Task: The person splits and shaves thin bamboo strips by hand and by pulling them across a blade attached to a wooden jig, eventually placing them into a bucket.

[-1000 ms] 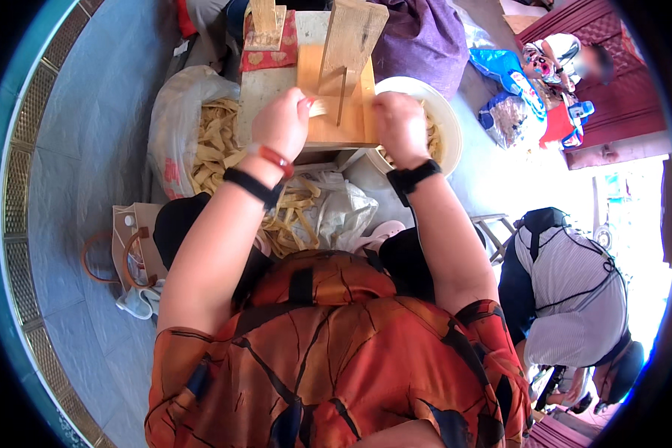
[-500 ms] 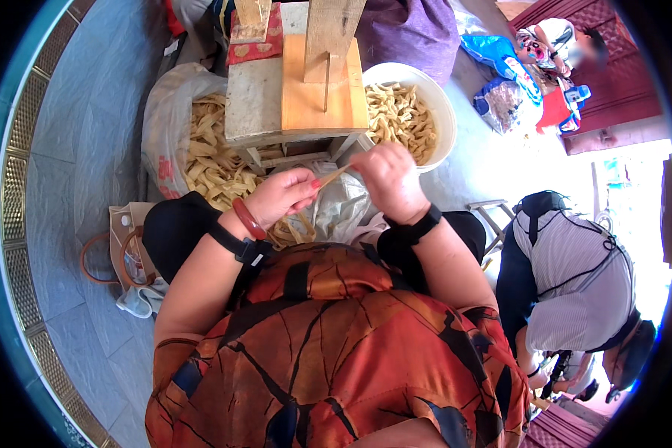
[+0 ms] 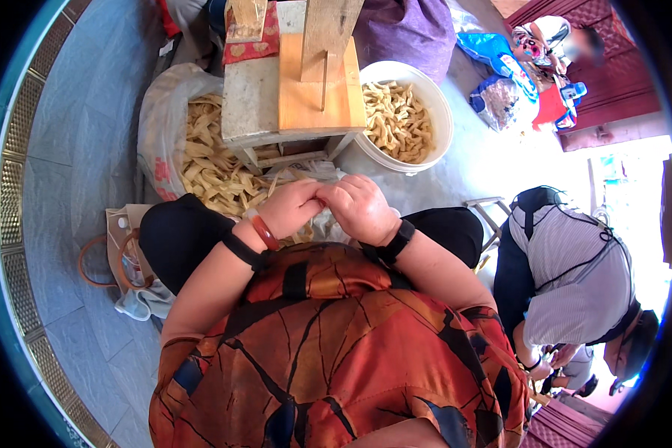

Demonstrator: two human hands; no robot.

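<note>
My left hand (image 3: 290,207) and my right hand (image 3: 360,210) meet over my lap, their closed fingers pressed together. The pale strip that stretched between them half a second ago is now hidden by the fingers. Beyond my left hand, a translucent plastic bag (image 3: 157,127) holds many long, flat, pale yellow strips (image 3: 205,175). Shorter twisted or knotted-looking pieces (image 3: 399,123) fill a white bucket (image 3: 445,134) beyond my right hand. Between bag and bucket stands a small whitish bench (image 3: 248,97) with an orange-brown board (image 3: 295,108), an upright plank (image 3: 327,33) and a thin rod (image 3: 324,82).
A purple sack (image 3: 411,33) stands behind the bucket. On the left floor is a tan bag (image 3: 116,239) with brown handles. A person in a striped shirt (image 3: 575,276) bends at right; another person (image 3: 541,45) sits far right near blue-and-white packages (image 3: 496,97).
My hands have come together and slightly lower, the right one moving in leftward. The pale strip between them has gone out of sight behind my fingers.
</note>
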